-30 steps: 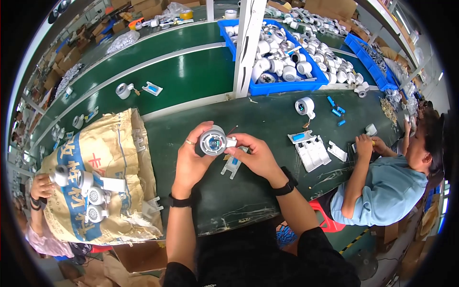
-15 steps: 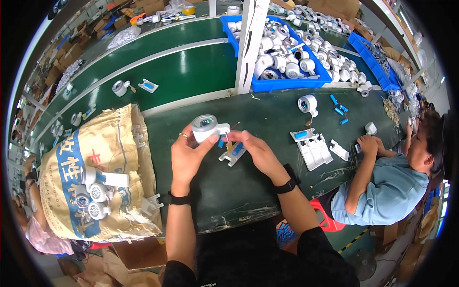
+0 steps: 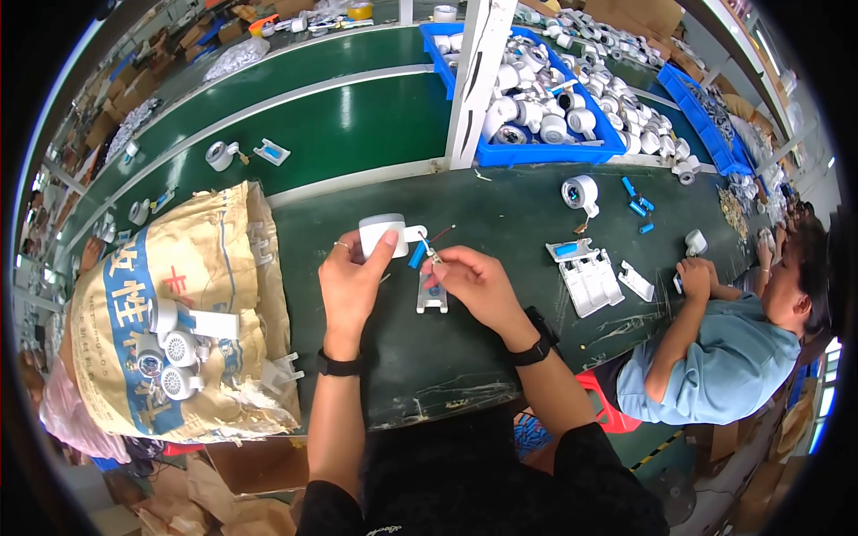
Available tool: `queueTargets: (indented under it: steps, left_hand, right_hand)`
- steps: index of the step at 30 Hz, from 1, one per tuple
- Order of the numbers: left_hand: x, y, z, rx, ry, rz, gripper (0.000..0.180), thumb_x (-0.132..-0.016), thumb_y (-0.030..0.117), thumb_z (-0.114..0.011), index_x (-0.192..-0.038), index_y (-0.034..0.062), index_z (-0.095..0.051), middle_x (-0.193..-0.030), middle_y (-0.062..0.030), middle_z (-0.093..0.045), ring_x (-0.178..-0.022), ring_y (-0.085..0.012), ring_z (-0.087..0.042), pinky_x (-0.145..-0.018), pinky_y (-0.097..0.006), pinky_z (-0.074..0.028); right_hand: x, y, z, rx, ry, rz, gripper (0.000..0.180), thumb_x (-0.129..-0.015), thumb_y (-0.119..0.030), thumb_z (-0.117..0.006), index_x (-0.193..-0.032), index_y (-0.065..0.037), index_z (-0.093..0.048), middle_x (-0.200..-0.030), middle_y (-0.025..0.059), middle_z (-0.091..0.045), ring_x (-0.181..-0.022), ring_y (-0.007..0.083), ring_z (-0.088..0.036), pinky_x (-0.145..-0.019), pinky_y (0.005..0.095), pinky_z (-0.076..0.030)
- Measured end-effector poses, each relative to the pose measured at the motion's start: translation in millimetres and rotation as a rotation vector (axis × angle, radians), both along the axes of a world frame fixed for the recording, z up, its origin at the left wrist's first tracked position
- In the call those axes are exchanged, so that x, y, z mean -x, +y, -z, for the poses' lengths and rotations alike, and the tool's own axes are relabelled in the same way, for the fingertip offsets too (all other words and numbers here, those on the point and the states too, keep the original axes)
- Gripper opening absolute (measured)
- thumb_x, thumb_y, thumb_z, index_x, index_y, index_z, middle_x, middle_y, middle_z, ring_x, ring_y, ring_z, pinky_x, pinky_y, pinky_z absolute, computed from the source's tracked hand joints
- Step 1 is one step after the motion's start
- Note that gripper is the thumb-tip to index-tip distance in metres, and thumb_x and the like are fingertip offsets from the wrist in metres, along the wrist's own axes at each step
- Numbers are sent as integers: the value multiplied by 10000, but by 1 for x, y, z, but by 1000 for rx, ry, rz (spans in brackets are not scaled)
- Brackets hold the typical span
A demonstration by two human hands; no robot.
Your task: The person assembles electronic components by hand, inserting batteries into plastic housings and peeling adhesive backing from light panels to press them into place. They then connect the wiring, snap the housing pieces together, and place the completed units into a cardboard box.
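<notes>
Just left of frame centre: one white round lamp housing [image 3: 382, 234], pinched upright between thumb and fingers of the left hand [image 3: 350, 284], above the dark green workbench [image 3: 465, 357]. Jutting from its right side, one small blue cylindrical battery cell [image 3: 417, 254] with thin wires, its lower end gripped by the closed fingertips of the right hand [image 3: 472, 281]. Directly under both hands, flat on the bench, one white plastic bracket [image 3: 431, 295]. One black wristband on each wrist, two in all.

Lower left of the frame: one tan woven sack [image 3: 170, 313] with blue print, spread open, carrying three round white lamp units [image 3: 170, 353] in a cluster and one white bracket near its lower right corner.

Right of centre: one white lamp unit [image 3: 581, 191] standing alone, four loose blue cells [image 3: 636, 204] beside it, and a white tray of parts [image 3: 592, 279] with one blue cell on top.

Upper centre: one blue bin [image 3: 545, 154] heaped with white lamp housings, too many to count; a second blue bin [image 3: 702, 112] at upper right.

Upper left: a green conveyor belt [image 3: 357, 125] with one lamp unit [image 3: 220, 155] and one white bracket with a blue cell [image 3: 272, 152].

Right edge: one seated co-worker in a light blue shirt [image 3: 724, 366], hands on the bench.
</notes>
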State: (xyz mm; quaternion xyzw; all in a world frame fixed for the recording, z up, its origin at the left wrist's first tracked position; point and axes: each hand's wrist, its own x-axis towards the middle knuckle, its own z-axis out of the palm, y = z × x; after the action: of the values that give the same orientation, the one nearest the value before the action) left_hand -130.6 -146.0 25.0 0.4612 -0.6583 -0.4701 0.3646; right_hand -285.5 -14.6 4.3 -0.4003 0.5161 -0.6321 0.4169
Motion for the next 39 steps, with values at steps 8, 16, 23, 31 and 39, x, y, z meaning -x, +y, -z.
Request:
queueTargets:
  steps: [8, 16, 23, 31, 39]
  left_hand:
    - [-2, -1, -2, 7, -90, 21, 527, -921, 437, -755, -1025, -77, -711, -797, -55, -694, -729, -80, -584, -664, -250, -472]
    - [0, 0, -8, -62, -165, 40, 630, -914, 571, -687, -912, -58, -721, -710, -44, -628, -663, -90, -518, -609, -266, -419]
    - [-8, -11, 0, -261, -151, 101, 737, -835, 674, -691, -857, -62, -734, -724, -124, -691, -727, -189, -672, -701, -305, -513]
    - [-12, -14, -10, -318, -189, 180, 757, -832, 706, -666, -749, -44, -723, -683, -111, -661, -689, -191, -644, -677, -322, -493]
    - [-16, -15, -8, -330, -246, 193, 813, -801, 768, -624, -751, -36, -732, -701, -146, -678, -741, -245, -685, -723, -344, -519]
  right_hand:
    - [4, 0, -11, -116, -271, -110, 269, -1021, -169, -569, -1119, 49, -692, -944, 106, -707, -854, 197, -682, -873, 326, -537]
    - [3, 3, -13, -104, -303, -112, 334, -1026, -245, -548, -1099, 42, -704, -805, 48, -630, -765, 144, -615, -818, 292, -502]
    - [8, 1, -12, -266, -401, -150, 363, -1009, -271, -576, -1050, 62, -713, -826, 82, -679, -755, 180, -650, -750, 319, -529]
    - [14, 1, -11, -352, -548, -161, 359, -1011, -308, -568, -1025, 20, -714, -789, 59, -657, -662, 171, -607, -783, 380, -539]
    - [11, 1, -12, -364, -519, -132, 354, -1030, -316, -571, -1042, 6, -718, -759, 33, -640, -643, 149, -609, -770, 380, -538]
